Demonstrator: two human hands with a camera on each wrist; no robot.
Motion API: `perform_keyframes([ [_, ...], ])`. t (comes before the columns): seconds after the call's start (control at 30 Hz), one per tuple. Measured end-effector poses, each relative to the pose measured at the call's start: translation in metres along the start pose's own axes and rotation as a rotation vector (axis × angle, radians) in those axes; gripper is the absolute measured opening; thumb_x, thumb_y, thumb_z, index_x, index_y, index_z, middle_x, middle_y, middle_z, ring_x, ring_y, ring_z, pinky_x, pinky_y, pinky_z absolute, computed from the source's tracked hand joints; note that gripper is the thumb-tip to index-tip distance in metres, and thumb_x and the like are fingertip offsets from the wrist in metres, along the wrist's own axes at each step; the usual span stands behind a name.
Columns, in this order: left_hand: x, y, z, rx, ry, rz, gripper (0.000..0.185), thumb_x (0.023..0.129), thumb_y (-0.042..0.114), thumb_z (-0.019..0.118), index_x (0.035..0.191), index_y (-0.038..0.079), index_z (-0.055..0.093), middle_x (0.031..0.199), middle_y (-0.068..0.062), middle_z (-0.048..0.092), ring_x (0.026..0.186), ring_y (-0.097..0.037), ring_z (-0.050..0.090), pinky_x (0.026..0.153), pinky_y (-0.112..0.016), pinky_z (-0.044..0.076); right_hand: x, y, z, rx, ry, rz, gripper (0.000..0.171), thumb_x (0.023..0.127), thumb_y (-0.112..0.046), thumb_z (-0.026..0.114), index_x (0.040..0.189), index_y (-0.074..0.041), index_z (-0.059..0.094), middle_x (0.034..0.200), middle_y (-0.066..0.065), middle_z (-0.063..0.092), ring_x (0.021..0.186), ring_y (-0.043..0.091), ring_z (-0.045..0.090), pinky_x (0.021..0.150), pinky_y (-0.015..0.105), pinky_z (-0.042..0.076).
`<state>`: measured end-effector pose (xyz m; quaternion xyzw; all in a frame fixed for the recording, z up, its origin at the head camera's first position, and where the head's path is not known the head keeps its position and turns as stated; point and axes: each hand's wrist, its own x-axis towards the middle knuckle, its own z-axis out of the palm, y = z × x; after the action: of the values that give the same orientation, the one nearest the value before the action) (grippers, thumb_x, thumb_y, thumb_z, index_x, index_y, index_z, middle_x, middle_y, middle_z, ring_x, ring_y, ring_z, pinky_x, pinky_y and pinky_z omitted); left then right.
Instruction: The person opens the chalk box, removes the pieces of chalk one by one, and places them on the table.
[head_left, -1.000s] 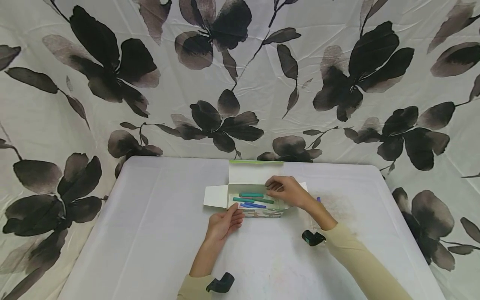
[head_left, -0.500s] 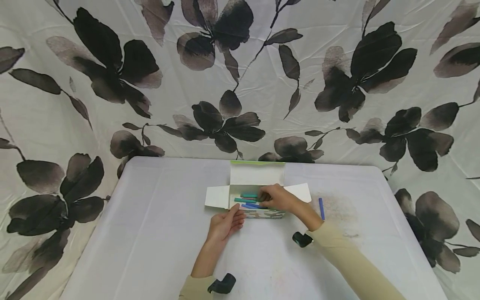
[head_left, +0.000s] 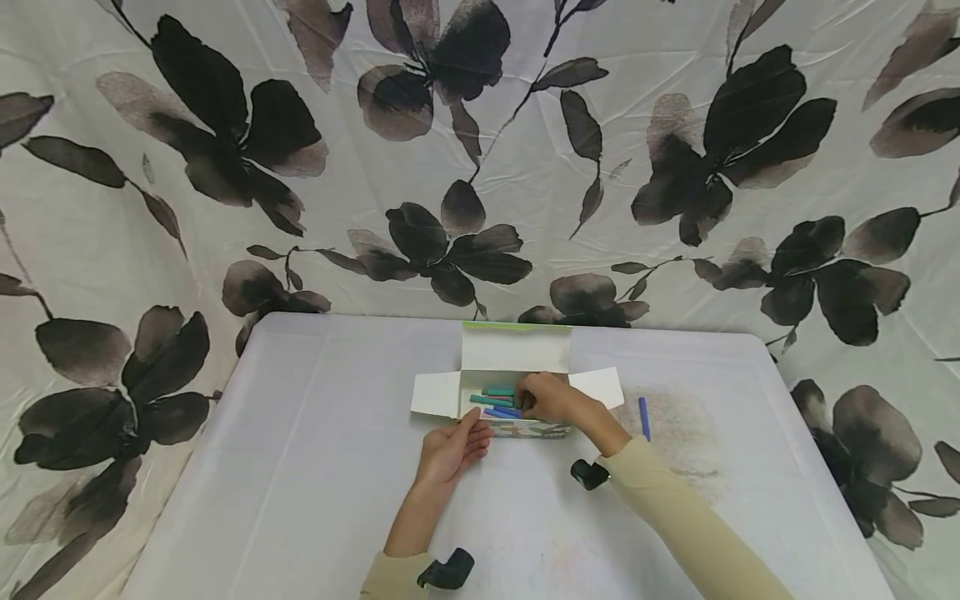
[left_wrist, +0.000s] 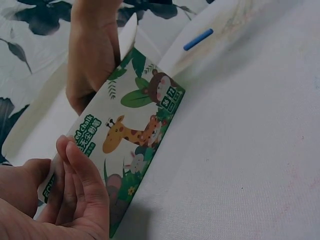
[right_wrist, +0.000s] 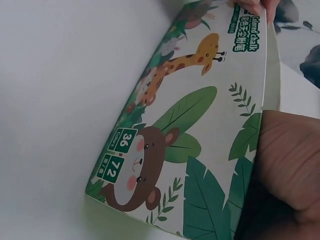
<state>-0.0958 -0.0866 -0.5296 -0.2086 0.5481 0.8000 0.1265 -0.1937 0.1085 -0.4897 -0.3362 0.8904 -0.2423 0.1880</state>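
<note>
at the middle of the white table: one hand in the chalk box, one steadying it

at the far middle of the white cloth-covered table (head_left: 300, 467), the open cardboard chalk box printed with a giraffe, a bear and green leaves (head_left: 517, 417) lies with its lid and side flaps spread. the right hand (head_left: 547, 398) reaches inside it, over the loose teal and blue chalk sticks (head_left: 495, 402); its fingers curl down among them, but whether they pinch one cannot be told, as the knuckles cover the tips. the left hand (head_left: 450, 446) rests straight, relaxed fingers against the box's near left corner, bracing it.

to do this step well, in judgement, the left hand should press the box lightly so it does not slide, while the right hand works the sticks lengthwise and gently, since chalk snaps easily.

a single blue chalk stick (head_left: 642, 418) lies on the table just right of the box, apart from it.

the right wrist view shows only the printed wall and a palm edge; the box's interior is hidden there. the printed writing is too small to read fully.
</note>
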Motion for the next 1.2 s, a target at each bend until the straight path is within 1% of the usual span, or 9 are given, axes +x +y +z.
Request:
perform_keyframes([
  [0.17, -0.002, 0.001, 0.000, -0.012, 0.000, -0.002, 0.043, 0.101, 0.031, 0.070, 0.107, -0.012, 0.070, 0.087, -0.007, 0.076, 0.075, -0.008, 0.070, 0.068, -0.018, 0.060, -0.001, 0.003, -0.002, 0.015, -0.007, -0.044, 0.009, 0.088, 0.005, 0.077, 0.096, 0.004, 0.073, 0.090, 0.011, 0.072, 0.079, 0.015, 0.066, 0.072, 0.024, 0.057],
  [0.37, -0.001, 0.004, 0.000, -0.036, 0.001, -0.009, 0.042, 0.100, 0.030, 0.071, 0.106, -0.011, 0.069, 0.083, -0.006, 0.076, 0.071, -0.006, 0.070, 0.066, -0.017, 0.060, -0.006, 0.007, -0.010, 0.066, 0.008, -0.090, 0.012, 0.092, 0.001, 0.075, 0.103, 0.004, 0.071, 0.095, 0.011, 0.072, 0.083, 0.016, 0.066, 0.075, 0.027, 0.058],
  [0.5, 0.001, 0.003, -0.001, -0.027, 0.002, -0.015, 0.042, 0.100, 0.030, 0.071, 0.108, -0.011, 0.069, 0.084, -0.006, 0.075, 0.073, -0.008, 0.071, 0.067, -0.017, 0.060, -0.013, 0.009, -0.019, 0.112, 0.035, -0.116, 0.016, 0.094, 0.000, 0.072, 0.110, 0.005, 0.071, 0.098, 0.011, 0.072, 0.085, 0.015, 0.066, 0.077, 0.027, 0.058],
  [0.67, 0.003, 0.001, -0.001, -0.002, 0.003, -0.011, 0.044, 0.100, 0.031, 0.070, 0.110, -0.012, 0.069, 0.087, -0.007, 0.076, 0.079, -0.011, 0.071, 0.069, -0.018, 0.060, -0.025, 0.011, -0.029, 0.161, 0.090, -0.135, 0.020, 0.095, 0.000, 0.071, 0.115, 0.006, 0.070, 0.100, 0.014, 0.072, 0.089, 0.020, 0.069, 0.079, 0.030, 0.060],
  [0.77, 0.004, 0.000, -0.001, 0.009, 0.003, -0.006, 0.045, 0.100, 0.031, 0.070, 0.110, -0.013, 0.069, 0.088, -0.008, 0.076, 0.079, -0.012, 0.071, 0.069, -0.019, 0.060, -0.032, 0.015, -0.035, 0.181, 0.130, -0.117, 0.022, 0.096, -0.001, 0.071, 0.116, 0.006, 0.070, 0.102, 0.013, 0.073, 0.092, 0.023, 0.069, 0.083, 0.033, 0.060],
  [0.9, 0.004, 0.000, 0.000, 0.013, 0.001, -0.006, 0.043, 0.101, 0.030, 0.069, 0.110, -0.012, 0.069, 0.088, -0.007, 0.075, 0.079, -0.012, 0.071, 0.069, -0.019, 0.060, -0.042, 0.023, -0.040, 0.206, 0.185, -0.070, 0.023, 0.096, -0.002, 0.072, 0.117, 0.004, 0.071, 0.105, 0.011, 0.073, 0.096, 0.023, 0.069, 0.087, 0.037, 0.060],
  [1.1, 0.002, 0.000, 0.000, 0.025, 0.007, 0.002, 0.042, 0.101, 0.029, 0.069, 0.109, -0.012, 0.069, 0.089, -0.008, 0.076, 0.076, -0.010, 0.070, 0.070, -0.019, 0.060, -0.059, 0.029, -0.051, 0.274, 0.257, -0.001, 0.024, 0.096, -0.005, 0.073, 0.119, 0.000, 0.071, 0.105, 0.007, 0.072, 0.098, 0.022, 0.068, 0.089, 0.037, 0.060],
  [1.2, 0.002, 0.000, 0.001, 0.033, 0.006, 0.006, 0.043, 0.101, 0.030, 0.069, 0.110, -0.013, 0.069, 0.089, -0.009, 0.076, 0.077, -0.009, 0.070, 0.071, -0.020, 0.061, -0.067, 0.031, -0.057, 0.300, 0.294, 0.032, 0.026, 0.096, -0.007, 0.073, 0.121, 0.000, 0.070, 0.108, 0.010, 0.072, 0.100, 0.024, 0.068, 0.089, 0.037, 0.060],
])
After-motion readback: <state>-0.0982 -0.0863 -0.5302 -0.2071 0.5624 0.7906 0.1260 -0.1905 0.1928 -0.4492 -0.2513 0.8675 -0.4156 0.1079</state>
